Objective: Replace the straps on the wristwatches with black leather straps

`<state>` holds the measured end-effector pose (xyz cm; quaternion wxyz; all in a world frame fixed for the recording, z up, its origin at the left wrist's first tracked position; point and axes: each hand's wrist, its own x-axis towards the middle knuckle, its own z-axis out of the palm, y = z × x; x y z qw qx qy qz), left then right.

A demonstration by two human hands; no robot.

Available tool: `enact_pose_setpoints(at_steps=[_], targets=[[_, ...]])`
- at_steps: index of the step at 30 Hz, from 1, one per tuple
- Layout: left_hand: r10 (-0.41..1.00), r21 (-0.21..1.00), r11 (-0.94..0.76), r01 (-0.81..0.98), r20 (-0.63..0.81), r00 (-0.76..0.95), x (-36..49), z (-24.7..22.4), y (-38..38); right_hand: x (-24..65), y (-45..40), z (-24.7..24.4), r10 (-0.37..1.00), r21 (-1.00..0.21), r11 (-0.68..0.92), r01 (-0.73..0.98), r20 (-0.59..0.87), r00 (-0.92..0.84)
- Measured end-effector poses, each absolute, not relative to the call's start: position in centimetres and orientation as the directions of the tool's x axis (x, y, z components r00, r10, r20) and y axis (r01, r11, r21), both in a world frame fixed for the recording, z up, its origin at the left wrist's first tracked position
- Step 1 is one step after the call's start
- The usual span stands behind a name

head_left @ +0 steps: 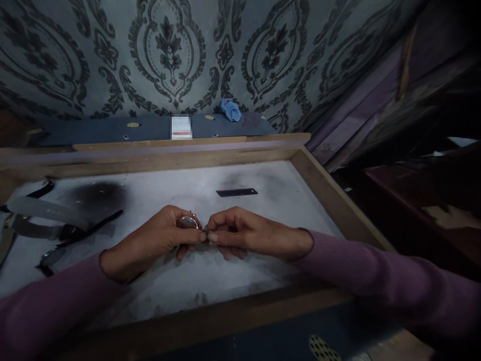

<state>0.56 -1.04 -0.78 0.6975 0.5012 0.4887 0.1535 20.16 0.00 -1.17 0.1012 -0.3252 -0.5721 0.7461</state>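
My left hand (pixel 165 233) is closed around a round watch (pixel 188 222) with a gold-coloured rim, its dial side tilted up between thumb and fingers. Right beside it, my right hand (pixel 244 233) pinches at the watch's edge, thumb and fingertips almost touching those of the left. Whatever lies between the right fingertips is too small and dark to make out. Both hands are just above the white bottom of a shallow wooden-framed tray (pixel 180 296). Beyond the right hand lies a flat dark strip (pixel 236 192) with a slanted end and a small hole.
Grey and black straps (pixel 48 213) and what look like glasses (pixel 48 258) lie at the tray's left. A dark smudge (pixel 99 195) marks the white surface. Behind the wooden rim (pixel 210 155) are a pale card (pixel 182 128), a crumpled blue cloth (pixel 230 110) and a patterned wall.
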Motion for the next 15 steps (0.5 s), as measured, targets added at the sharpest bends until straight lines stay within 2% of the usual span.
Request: enact_pose_setpoints(at_steps=[4,9,15], targets=[[0.689,0.848,0.452,0.276,-0.529,0.496,0.3,-0.5,-1.1,20.1,-0.1,-0.9,0.53,-0.911,-0.369,0.187,-0.371,-0.763],[0.692,0.85,0.445,0.281,-0.526,0.494,-0.1,1.4,-1.2,20.5,-0.2,-0.7,0.622,-0.913,-0.394,0.108,-0.351,-0.7],[0.584,0.911,0.311,0.272,-0.409,0.701,-0.3,2.1,-1.0,20.9,-0.2,-0.6,0.671,-0.932,-0.36,0.036,-0.286,-0.685]])
